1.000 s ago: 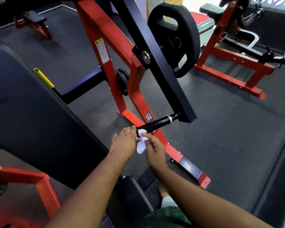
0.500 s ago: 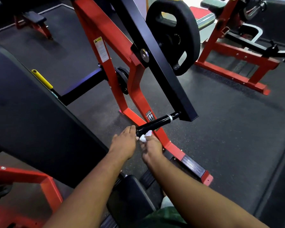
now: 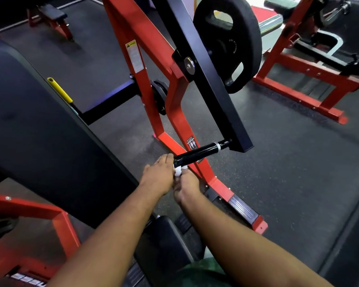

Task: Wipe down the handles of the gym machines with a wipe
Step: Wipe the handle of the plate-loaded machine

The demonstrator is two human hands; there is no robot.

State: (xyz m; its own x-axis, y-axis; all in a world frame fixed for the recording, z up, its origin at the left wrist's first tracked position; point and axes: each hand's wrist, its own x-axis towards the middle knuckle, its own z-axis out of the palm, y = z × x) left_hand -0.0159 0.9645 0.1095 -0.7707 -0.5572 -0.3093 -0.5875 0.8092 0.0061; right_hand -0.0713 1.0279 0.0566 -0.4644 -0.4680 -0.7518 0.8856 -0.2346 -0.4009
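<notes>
Both my hands are together at the near end of the black handle (image 3: 197,155), which sticks out toward me from the bottom of the black lever arm (image 3: 205,79). A white band (image 3: 217,147) rings the handle near the arm.

My right hand (image 3: 186,186) has its fingers curled around the white wipe (image 3: 178,170), which is bunched small and pressed against the underside of the handle's end. Only a little of the wipe shows between my two hands. My left hand (image 3: 158,179) lies just beside it with the fingers fairly straight, and its fingertips (image 3: 167,158) touch the end of the handle. I cannot tell whether this hand also has hold of any of the wipe.

The handle crosses in front of the red frame (image 3: 145,65) of the machine, which carries a white warning label (image 3: 134,56). A black weight plate (image 3: 230,42) is loaded behind the lever arm. To my left is a large black pad (image 3: 39,131), with a yellow-tipped lever (image 3: 59,90) past its edge. A second red machine (image 3: 303,79) stands to the far right on the dark rubber floor (image 3: 278,162).
</notes>
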